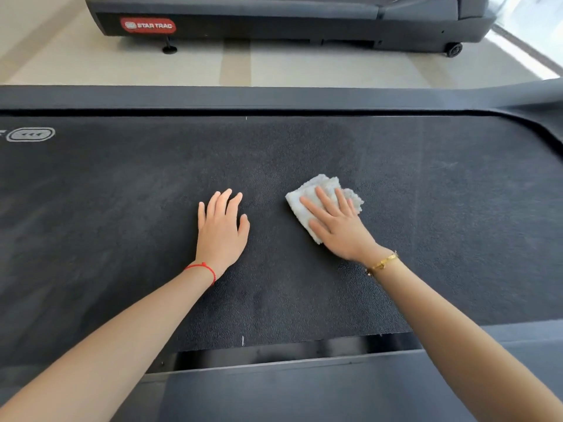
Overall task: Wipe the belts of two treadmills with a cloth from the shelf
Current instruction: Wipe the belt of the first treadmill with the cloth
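Centrally, both arms stretched forward: left hand (221,229) flat, fingers straight, resting on dark treadmill belt (122,223); right hand (338,223) spread, pressing folded white cloth (307,208) onto belt, centre right. Upper left, second treadmill (274,22), red label (148,25) reading "STAR TRAC".

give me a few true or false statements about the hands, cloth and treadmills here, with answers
1. The right hand presses the cloth flat on the belt. True.
2. The left hand holds a second cloth. False: it rests bare on the belt.
3. The cloth is black. False: it is white.
4. A second treadmill stands beyond this one. True.
5. The left wrist wears a red string. True.
6. The two hands touch. False: bare belt lies between them.
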Action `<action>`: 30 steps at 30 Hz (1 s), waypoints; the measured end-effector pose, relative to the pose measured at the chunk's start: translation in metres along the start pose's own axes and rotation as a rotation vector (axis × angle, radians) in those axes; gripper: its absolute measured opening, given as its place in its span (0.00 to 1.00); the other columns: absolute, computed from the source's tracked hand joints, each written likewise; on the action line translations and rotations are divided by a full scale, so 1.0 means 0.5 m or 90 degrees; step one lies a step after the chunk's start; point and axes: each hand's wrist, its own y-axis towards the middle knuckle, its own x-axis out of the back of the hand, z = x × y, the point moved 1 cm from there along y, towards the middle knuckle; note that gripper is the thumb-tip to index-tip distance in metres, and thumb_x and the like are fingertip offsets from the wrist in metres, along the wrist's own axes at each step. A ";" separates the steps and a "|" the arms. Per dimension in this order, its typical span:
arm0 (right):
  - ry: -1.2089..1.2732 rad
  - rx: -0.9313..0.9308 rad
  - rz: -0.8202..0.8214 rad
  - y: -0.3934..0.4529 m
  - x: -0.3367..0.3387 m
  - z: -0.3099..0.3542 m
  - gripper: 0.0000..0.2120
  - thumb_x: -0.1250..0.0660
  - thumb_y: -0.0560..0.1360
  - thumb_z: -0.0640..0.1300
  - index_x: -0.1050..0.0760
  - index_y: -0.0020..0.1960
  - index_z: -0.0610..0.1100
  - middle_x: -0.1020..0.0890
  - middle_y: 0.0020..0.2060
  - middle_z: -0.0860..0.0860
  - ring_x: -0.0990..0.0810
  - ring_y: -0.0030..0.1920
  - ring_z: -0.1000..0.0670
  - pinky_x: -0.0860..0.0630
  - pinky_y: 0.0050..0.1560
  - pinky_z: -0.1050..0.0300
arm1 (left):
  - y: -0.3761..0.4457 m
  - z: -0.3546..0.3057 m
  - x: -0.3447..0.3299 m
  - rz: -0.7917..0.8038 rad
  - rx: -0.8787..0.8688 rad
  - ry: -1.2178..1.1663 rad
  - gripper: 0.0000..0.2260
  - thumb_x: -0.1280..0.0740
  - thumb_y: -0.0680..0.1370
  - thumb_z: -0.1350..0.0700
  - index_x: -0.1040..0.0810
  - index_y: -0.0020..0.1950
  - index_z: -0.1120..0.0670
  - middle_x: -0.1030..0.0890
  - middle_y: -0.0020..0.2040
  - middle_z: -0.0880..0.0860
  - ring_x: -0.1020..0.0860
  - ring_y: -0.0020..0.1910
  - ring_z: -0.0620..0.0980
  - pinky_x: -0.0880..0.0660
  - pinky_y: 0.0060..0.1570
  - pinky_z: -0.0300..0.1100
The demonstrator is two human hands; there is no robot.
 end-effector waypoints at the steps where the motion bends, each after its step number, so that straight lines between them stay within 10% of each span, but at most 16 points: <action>1: -0.001 0.005 0.002 -0.005 -0.004 0.009 0.24 0.51 0.84 0.54 0.52 0.78 0.61 0.55 0.79 0.54 0.62 0.78 0.40 0.64 0.76 0.45 | -0.003 0.001 0.000 -0.001 -0.002 0.002 0.22 0.43 0.83 0.52 0.36 0.77 0.54 0.38 0.78 0.53 0.44 0.79 0.54 0.51 0.77 0.58; 12: -0.011 0.282 0.035 -0.208 -0.061 0.106 0.24 0.53 0.83 0.57 0.53 0.78 0.63 0.56 0.79 0.58 0.64 0.78 0.45 0.64 0.77 0.48 | -0.014 0.002 -0.002 -0.018 -0.015 0.010 0.22 0.42 0.82 0.53 0.34 0.76 0.55 0.35 0.77 0.55 0.42 0.78 0.55 0.50 0.77 0.58; 21: 0.034 -0.095 -0.016 -0.012 -0.001 -0.036 0.23 0.51 0.84 0.54 0.49 0.78 0.61 0.53 0.80 0.53 0.61 0.78 0.40 0.62 0.76 0.43 | -0.015 -0.002 0.003 -0.005 -0.010 0.006 0.22 0.44 0.83 0.52 0.36 0.77 0.54 0.37 0.78 0.54 0.44 0.79 0.54 0.51 0.78 0.58; 30: 0.003 0.160 0.002 -0.203 -0.058 0.094 0.23 0.55 0.84 0.56 0.55 0.78 0.64 0.57 0.79 0.59 0.66 0.78 0.46 0.67 0.76 0.49 | -0.016 -0.001 -0.001 -0.015 -0.015 0.020 0.22 0.42 0.82 0.53 0.34 0.76 0.55 0.35 0.77 0.56 0.41 0.78 0.56 0.48 0.76 0.59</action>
